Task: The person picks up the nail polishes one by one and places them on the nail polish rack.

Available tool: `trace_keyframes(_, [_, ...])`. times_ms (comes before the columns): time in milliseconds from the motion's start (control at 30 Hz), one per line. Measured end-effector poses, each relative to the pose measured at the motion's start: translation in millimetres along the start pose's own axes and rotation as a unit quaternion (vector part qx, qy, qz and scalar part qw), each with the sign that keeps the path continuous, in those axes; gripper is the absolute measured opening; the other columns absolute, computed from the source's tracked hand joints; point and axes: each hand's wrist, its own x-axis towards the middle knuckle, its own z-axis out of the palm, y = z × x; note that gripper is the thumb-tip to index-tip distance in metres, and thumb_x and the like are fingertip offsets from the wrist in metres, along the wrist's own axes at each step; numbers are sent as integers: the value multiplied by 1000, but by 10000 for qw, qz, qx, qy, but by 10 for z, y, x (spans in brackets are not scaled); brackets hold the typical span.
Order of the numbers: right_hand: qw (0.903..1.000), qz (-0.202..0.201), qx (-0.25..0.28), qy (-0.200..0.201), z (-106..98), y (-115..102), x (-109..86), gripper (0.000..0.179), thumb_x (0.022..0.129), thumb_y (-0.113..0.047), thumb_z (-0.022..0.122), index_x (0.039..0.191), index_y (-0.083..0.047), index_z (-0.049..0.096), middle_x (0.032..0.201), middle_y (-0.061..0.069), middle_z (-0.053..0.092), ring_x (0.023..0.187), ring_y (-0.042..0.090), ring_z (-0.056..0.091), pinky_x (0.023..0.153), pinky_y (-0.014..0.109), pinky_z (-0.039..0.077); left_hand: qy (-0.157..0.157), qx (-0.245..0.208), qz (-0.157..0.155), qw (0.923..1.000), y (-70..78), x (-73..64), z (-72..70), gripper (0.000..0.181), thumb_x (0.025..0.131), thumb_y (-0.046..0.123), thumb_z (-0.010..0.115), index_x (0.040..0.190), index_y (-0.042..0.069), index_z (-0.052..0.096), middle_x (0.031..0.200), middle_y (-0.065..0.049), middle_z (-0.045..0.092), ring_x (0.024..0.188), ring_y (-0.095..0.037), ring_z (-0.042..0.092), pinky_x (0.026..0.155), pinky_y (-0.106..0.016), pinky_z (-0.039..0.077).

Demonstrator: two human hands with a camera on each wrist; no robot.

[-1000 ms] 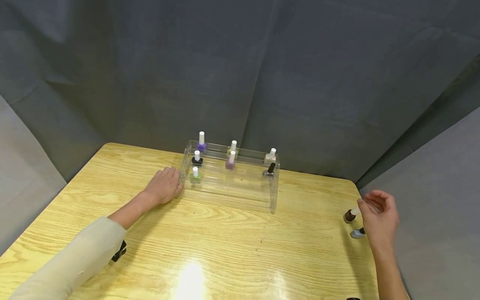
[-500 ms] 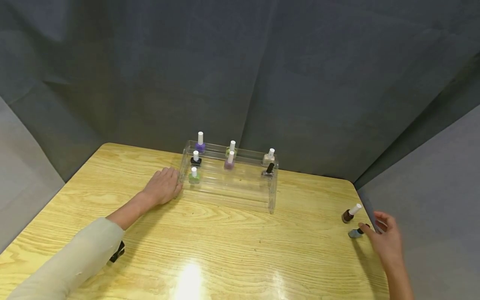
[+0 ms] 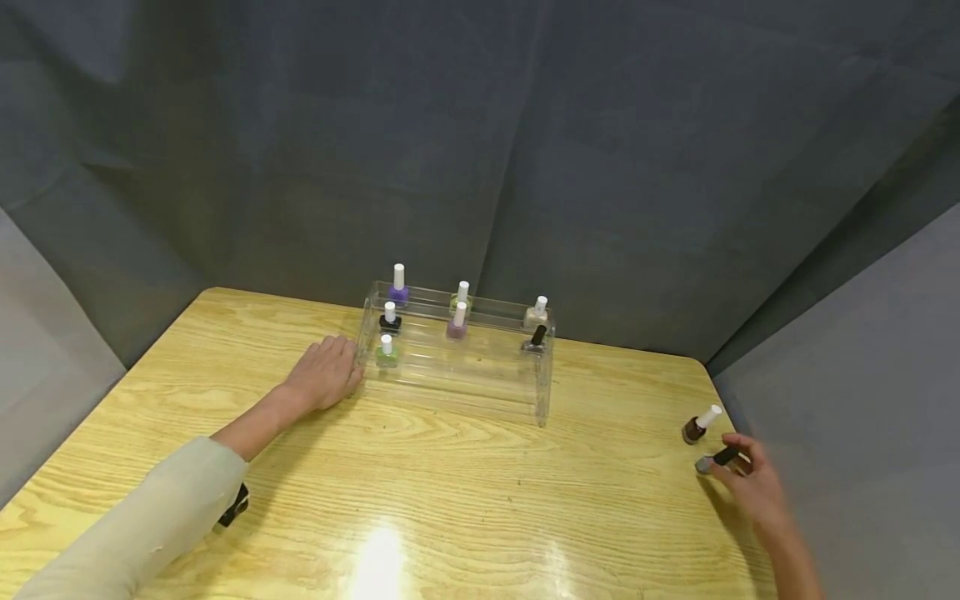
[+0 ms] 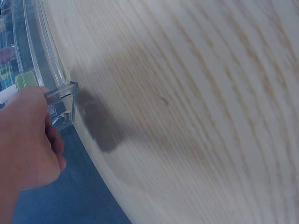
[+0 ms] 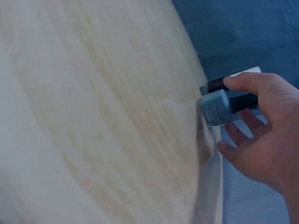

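Note:
A clear stepped display rack (image 3: 450, 408) stands on the wooden table, several nail polish bottles on its tiers. My left hand (image 3: 326, 372) grips its left end; in the left wrist view the curled fingers (image 4: 53, 140) sit at the rack's corner. At the table's right edge, my right hand (image 3: 753, 483) has thumb and fingers around the black cap of a grey-blue nail polish bottle (image 3: 703, 465). The right wrist view shows that cap (image 5: 243, 102) between thumb and fingertips. Just beyond is a dark brown nail polish bottle (image 3: 693, 431) with a white cap.
On the rack are purple (image 3: 399, 294), black (image 3: 389, 325), green (image 3: 387, 358) and mauve (image 3: 457, 328) polishes, among others. A black object (image 3: 235, 506) lies partly hidden beside the left sleeve. Dark cloth (image 3: 480, 150) hangs behind the table.
My right hand has come down from near the white-capped brown bottle to the grey-blue one, and its fingers have closed in around the cap. The left hand stays at the rack.

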Motion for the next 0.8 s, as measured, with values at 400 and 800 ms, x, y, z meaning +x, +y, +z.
trace_keyframes(400, [9982, -495, -268, 228, 95, 119, -25, 46, 98, -7, 64, 133, 4, 37, 127, 18, 40, 97, -5, 47, 75, 11, 45, 243, -150, 81, 9996, -15, 9, 42, 22, 100, 23, 49, 97, 2, 47, 86, -9, 43, 81, -28, 43, 68, -40, 38])
trace_keyframes(800, [9958, -386, -687, 467, 81, 118, -18, 46, 96, -7, 67, 133, 7, 44, 114, 4, 55, 91, -14, 47, 74, 11, 45, 278, -194, 108, 9994, -19, 5, 46, 21, 100, 22, 49, 98, 2, 46, 87, -9, 43, 81, -28, 41, 68, -39, 36])
